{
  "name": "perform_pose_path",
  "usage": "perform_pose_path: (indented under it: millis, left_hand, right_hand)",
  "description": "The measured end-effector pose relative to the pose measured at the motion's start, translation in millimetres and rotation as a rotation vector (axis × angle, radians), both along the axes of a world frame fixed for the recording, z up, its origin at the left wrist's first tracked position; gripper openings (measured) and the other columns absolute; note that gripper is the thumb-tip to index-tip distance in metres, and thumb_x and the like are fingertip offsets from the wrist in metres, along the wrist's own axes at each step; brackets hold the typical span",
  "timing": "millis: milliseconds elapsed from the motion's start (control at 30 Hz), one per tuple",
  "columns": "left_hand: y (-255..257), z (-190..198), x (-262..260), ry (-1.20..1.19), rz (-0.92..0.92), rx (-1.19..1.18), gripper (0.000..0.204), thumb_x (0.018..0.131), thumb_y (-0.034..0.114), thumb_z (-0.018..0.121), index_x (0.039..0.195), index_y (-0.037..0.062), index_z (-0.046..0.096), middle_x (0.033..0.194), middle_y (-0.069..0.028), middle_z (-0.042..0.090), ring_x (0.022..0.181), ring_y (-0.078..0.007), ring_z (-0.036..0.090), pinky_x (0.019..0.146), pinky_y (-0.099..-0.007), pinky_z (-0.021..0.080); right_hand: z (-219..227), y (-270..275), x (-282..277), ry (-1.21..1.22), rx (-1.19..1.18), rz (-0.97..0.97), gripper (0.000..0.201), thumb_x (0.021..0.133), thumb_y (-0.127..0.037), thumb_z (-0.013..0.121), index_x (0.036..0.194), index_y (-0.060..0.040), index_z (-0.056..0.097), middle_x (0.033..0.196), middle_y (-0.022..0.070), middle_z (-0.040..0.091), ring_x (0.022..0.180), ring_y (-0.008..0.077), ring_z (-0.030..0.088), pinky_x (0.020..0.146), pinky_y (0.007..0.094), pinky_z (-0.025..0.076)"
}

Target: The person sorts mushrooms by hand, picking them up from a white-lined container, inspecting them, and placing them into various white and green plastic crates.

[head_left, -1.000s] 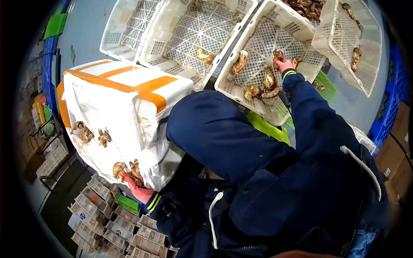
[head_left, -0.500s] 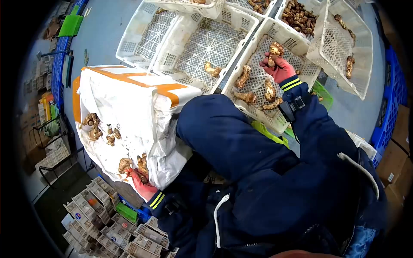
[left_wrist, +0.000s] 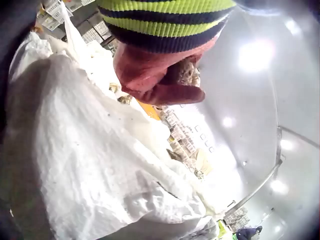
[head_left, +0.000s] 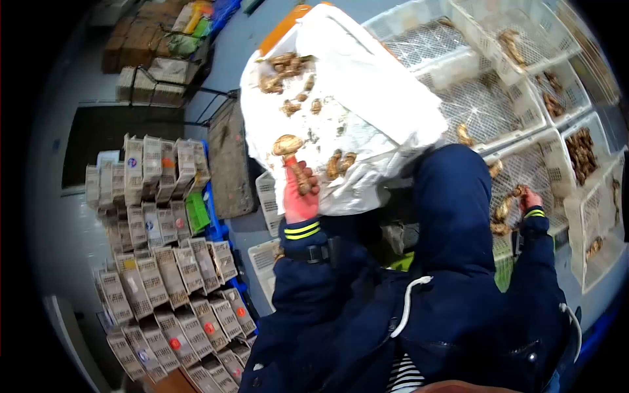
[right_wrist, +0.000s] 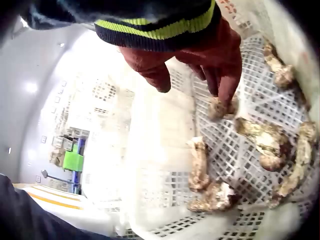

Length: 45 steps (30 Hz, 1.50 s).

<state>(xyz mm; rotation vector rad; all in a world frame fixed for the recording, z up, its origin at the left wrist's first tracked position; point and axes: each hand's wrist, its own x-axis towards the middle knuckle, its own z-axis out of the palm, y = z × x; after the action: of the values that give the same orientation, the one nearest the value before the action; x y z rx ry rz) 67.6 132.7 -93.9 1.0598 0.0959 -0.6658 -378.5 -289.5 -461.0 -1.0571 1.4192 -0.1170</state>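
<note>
In the head view my left hand (head_left: 301, 195) grips a brown mushroom (head_left: 301, 178) by its stem over the white sheet. A broad tan cap (head_left: 287, 145) shows just beyond the fingertips. In the left wrist view, part of a mottled mushroom (left_wrist: 189, 74) shows between thumb and palm. My right hand (right_wrist: 200, 60) reaches down into a white lattice crate (right_wrist: 170, 197). Its thumb is held apart from the fingers, and one fingertip touches a small mushroom (right_wrist: 219, 108). Around it lie a thick mushroom (right_wrist: 265, 142) and several slender ones. Two mushrooms (head_left: 341, 165) lie on the sheet beside my left hand.
The white sheet (head_left: 373, 85) is draped over a foam box, with more mushrooms (head_left: 285, 64) at its far end. Other white crates (head_left: 481, 105) stand at the right, one with a pile of mushrooms (head_left: 581, 156). Stacked crates (head_left: 157, 262) fill the left side.
The head view has swung left. Half a second ago my right hand held a mushroom up above the crate; now it is low among others. My left hand has come away from the two mushrooms.
</note>
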Motion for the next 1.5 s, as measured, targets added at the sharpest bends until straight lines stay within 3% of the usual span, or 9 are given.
perform_pose_path:
  millis: [100,133,200,233,400,567,833,1100,1500]
  left_hand:
    - [-14,17,-13,0.076,-0.047,-0.132,0.041,0.087,0.043,0.048,0.106,0.0068,0.048,0.072,0.0064,0.048,0.053,-0.005,0.035,0.045,-0.0204,0.028]
    - [-12,12,-12,0.137,-0.144,-0.316,0.042,0.087,0.043,0.048,0.107,0.0065,0.048,0.071,0.0075,0.047,0.052,-0.0041,0.033,0.045,-0.0198,0.024]
    - [-18,14,-20,0.238,-0.241,-0.47,0.043,0.087,0.043,0.048,0.109,0.0062,0.047,0.07,0.0078,0.046,0.051,-0.0045,0.032,0.045,-0.0199,0.024]
    - [-21,14,-27,0.257,-0.281,-0.514,0.043,0.087,0.042,0.048,0.11,0.0061,0.047,0.07,0.0074,0.046,0.052,-0.0047,0.032,0.045,-0.0197,0.024]
    - [-42,46,-66,-0.325,-0.196,0.115,0.037,0.086,0.023,0.056,0.113,-0.0005,0.046,0.093,-0.0079,0.057,0.078,-0.0148,0.055,0.057,-0.0242,0.042]
    - [-37,52,-79,-0.451,-0.148,0.155,0.032,0.079,0.009,0.058,0.107,-0.0018,0.047,0.093,-0.0073,0.056,0.073,-0.0123,0.055,0.055,-0.0216,0.04]
    - [-27,49,-77,-0.634,-0.136,0.262,0.028,0.079,0.002,0.056,0.106,-0.0023,0.048,0.085,-0.0045,0.055,0.063,-0.0051,0.048,0.05,-0.0167,0.036]
    - [-34,37,-87,-0.804,0.006,0.491,0.026,0.079,0.006,0.058,0.104,-0.0003,0.052,0.07,-0.0008,0.054,0.046,-0.0041,0.041,0.04,-0.019,0.034]
    - [-38,48,-88,-0.761,-0.124,0.523,0.019,0.08,0.003,0.053,0.097,-0.003,0.054,0.069,-0.0033,0.057,0.054,-0.0087,0.05,0.049,-0.0215,0.041]
  right_hand:
    - [31,-59,37,-0.584,0.006,-0.07,0.033,0.081,-0.029,0.057,0.101,-0.0025,0.058,0.071,0.0094,0.058,0.057,0.0168,0.054,0.052,0.0272,0.045]
    - [56,-72,67,-0.589,-0.364,0.037,0.032,0.082,-0.027,0.056,0.104,-0.0032,0.056,0.077,0.0098,0.059,0.062,0.0156,0.055,0.054,0.0258,0.045]
    - [226,-31,139,-0.676,-0.141,-0.078,0.031,0.087,-0.021,0.052,0.112,-0.0036,0.051,0.096,0.01,0.06,0.08,0.0133,0.058,0.064,0.0226,0.046]
    - [235,-45,157,-0.892,-0.11,0.089,0.033,0.088,-0.021,0.05,0.115,-0.0033,0.05,0.099,0.0091,0.06,0.084,0.0135,0.059,0.068,0.0221,0.046]
    - [411,99,263,-0.922,-0.204,0.53,0.034,0.089,-0.025,0.049,0.115,-0.0037,0.053,0.098,0.0074,0.061,0.085,0.0132,0.058,0.075,0.0248,0.045]
    - [440,192,313,-0.944,-0.337,0.877,0.028,0.086,-0.017,0.052,0.109,-0.0017,0.056,0.093,0.0052,0.062,0.085,0.0102,0.056,0.071,0.023,0.043]
    - [439,235,319,-0.867,-0.743,0.874,0.022,0.081,-0.012,0.057,0.102,-0.006,0.06,0.082,0.0027,0.063,0.075,0.0064,0.056,0.071,0.0217,0.045]
    - [427,251,331,-0.64,-1.443,1.042,0.018,0.076,-0.015,0.06,0.092,-0.008,0.059,0.074,0.01,0.06,0.06,0.0217,0.057,0.055,0.0286,0.045]
    - [426,252,309,-0.831,-0.322,0.85,0.024,0.075,-0.015,0.055,0.095,-0.0014,0.058,0.066,0.0009,0.058,0.054,0.0052,0.048,0.049,0.0205,0.039]
